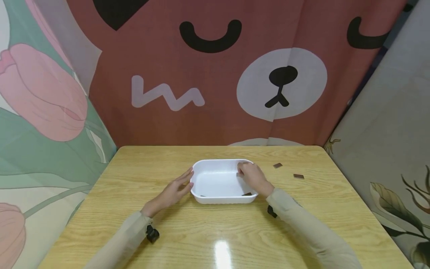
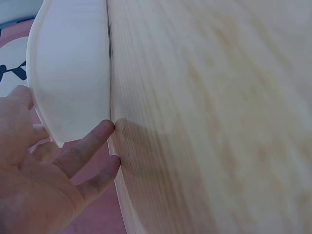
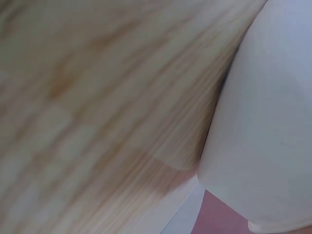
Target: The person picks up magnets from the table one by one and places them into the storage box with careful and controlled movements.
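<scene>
A white rectangular tray [image 1: 215, 200] stands on the wooden table. My left hand [image 1: 175, 191] is at its left side, fingers extended; in the left wrist view, the hand [image 2: 44, 165] has fingertips along the tray's end wall [image 2: 73, 73]. My right hand [image 1: 252, 176] reaches over the right rim with its fingers bent down inside the tray; I cannot tell whether they hold something. A small dark brown piece [image 1: 246, 194] lies in the tray's near right corner, and a thin dark sliver [image 1: 203, 195] shows near the front left. In the right wrist view, the tray's outer wall [image 3: 258, 122] hides the right fingers.
Two small flat brown rectangles, one farther back [image 1: 277, 165] and one farther right [image 1: 298, 176], lie on the table [image 1: 188, 231] to the right of the tray. A bear-print curtain [image 1: 215, 123] hangs behind the table, with patterned cloth at both sides.
</scene>
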`<state>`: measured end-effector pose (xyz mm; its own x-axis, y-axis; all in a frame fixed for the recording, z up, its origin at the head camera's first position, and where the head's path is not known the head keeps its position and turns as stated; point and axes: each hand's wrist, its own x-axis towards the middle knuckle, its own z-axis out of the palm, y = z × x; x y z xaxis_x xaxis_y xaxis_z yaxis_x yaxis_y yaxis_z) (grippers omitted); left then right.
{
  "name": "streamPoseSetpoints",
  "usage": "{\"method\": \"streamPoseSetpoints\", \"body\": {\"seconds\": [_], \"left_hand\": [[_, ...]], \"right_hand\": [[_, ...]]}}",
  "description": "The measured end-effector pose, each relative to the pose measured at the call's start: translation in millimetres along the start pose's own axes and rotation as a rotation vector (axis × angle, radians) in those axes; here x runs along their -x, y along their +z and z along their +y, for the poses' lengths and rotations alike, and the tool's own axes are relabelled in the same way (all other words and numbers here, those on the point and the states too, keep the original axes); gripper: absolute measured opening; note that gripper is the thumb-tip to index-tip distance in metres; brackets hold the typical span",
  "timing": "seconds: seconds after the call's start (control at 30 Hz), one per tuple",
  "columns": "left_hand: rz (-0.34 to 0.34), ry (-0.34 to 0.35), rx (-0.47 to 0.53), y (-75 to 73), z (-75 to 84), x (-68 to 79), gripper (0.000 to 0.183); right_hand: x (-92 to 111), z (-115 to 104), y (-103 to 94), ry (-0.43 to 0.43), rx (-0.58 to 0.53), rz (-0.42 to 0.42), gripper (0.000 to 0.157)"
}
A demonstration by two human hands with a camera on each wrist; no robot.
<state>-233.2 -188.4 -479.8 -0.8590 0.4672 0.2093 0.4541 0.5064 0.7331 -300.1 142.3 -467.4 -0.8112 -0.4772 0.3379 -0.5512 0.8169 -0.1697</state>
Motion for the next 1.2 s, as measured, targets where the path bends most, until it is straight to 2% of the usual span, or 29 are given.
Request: {"method": "streamPoseSetpoints", "body": {"seconds": [0.3,0.53,0.7,0.97,1.2], "left_hand": [[-0.003,0.01,-0.001,-1.7,1.5,-0.4,0.056],[-0.004,0.007,0.002,-2.0,2.7,0.7,0.054],[0.007,0.025,0.006,-0.7,0.2,1.2,0.054],[-0.004,0.01,0.019,-0.8,-0.4,0.9,0.057],[-0.003,0.009,0.021,-2.3,0.0,0.5,0.058]], "right_hand": [[-0.1,-1.6,-0.5,0.053,-0.084,-0.033,0.018],[0.2,-1.9,0.3,0.025,-0.098,-0.004,0.017],[-0.1,-2.9,-0.7,0.039,-0.117,-0.01,0.015],[1.3,-3.3,-2.9,0.072,-0.179,-0.013,0.015],[-0.6,-1.2,-2.4,0.055,-0.201,0.021,0.023]]}}
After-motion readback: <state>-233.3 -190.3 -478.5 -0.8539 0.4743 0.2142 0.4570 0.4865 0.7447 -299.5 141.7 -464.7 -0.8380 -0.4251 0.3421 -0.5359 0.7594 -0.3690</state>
